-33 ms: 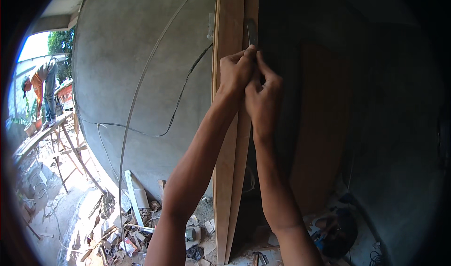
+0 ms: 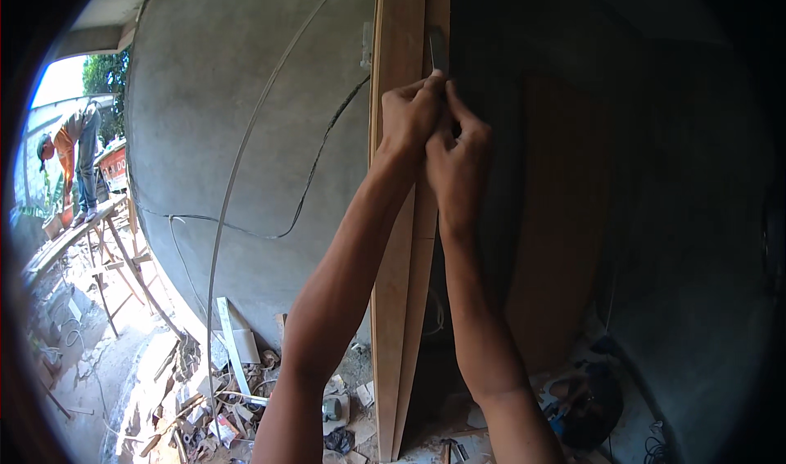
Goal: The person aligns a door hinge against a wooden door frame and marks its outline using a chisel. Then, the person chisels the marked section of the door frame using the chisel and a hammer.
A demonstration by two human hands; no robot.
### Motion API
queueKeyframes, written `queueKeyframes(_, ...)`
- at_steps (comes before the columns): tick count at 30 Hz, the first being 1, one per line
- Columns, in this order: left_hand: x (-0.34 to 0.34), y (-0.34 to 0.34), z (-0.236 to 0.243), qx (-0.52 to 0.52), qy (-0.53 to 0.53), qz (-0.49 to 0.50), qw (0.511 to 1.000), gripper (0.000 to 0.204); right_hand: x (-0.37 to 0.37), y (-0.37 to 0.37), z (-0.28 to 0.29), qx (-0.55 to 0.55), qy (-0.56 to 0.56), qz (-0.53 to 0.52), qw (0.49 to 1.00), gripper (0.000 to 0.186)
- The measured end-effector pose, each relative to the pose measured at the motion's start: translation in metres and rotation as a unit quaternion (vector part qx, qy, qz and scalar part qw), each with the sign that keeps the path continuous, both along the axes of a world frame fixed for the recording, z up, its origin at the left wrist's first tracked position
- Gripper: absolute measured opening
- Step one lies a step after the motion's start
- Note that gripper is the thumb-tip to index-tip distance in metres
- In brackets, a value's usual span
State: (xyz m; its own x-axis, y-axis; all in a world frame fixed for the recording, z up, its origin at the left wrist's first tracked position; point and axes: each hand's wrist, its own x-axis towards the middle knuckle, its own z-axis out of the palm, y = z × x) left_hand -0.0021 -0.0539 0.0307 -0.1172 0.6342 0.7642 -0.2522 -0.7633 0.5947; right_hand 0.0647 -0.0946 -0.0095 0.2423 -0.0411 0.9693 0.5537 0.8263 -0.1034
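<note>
A tall wooden door frame post [image 2: 399,259] runs up the middle, with a stepped edge. High on it, my left hand [image 2: 407,118] is closed, its fingertips at the lower end of a flat grey metal piece [image 2: 439,48]. That piece lies along the post's right-hand face; its exact kind is unclear. Close beside, my right hand [image 2: 460,149] has its fingers curled and its thumb and forefinger toward the left hand. Whatever sits between those right fingers is hidden. Both forearms are raised from the lower edge.
A grey plastered wall [image 2: 246,136] with a dangling black cable [image 2: 315,165] stands left. Rubble and wood scraps [image 2: 196,407] litter the floor. At far left, another person [image 2: 78,149] bends over on a plank scaffold [image 2: 78,226]. A dark opening with a brown panel [image 2: 557,218] lies right.
Both hands have moved slightly upward along the post, and the grey metal piece has shifted up with them.
</note>
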Motion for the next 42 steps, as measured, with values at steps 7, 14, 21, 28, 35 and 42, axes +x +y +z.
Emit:
queueKeyframes(7, 0.006, -0.025, -0.003, -0.013, 0.006, 0.007, 1.0, 0.035, 0.005, -0.008, -0.008, -0.012, 0.002, 0.06, 0.998, 0.04)
queueKeyframes(14, -0.007, -0.018, 0.007, 0.007, 0.046, 0.041, 0.998, 0.035, -0.001, -0.024, -0.002, -0.065, -0.013, 0.047, 0.997, 0.041)
queueKeyframes(21, 0.002, -0.025, 0.006, 0.032, 0.009, 0.05, 0.998, 0.039, 0.003, -0.026, 0.002, -0.067, -0.007, 0.055, 0.996, 0.046)
queueKeyframes(28, 0.0, -0.025, 0.01, 0.04, 0.014, 0.071, 0.997, 0.04, 0.005, -0.024, 0.003, -0.062, -0.024, 0.016, 0.998, 0.039)
queueKeyframes(35, -0.002, -0.026, 0.011, 0.056, 0.017, 0.099, 0.993, 0.04, 0.002, -0.014, 0.007, -0.007, -0.029, 0.005, 1.0, 0.039)
queueKeyframes(42, -0.005, -0.008, 0.012, 0.07, 0.018, 0.076, 0.994, 0.04, -0.003, -0.013, 0.004, -0.031, -0.019, 0.023, 0.999, 0.037)
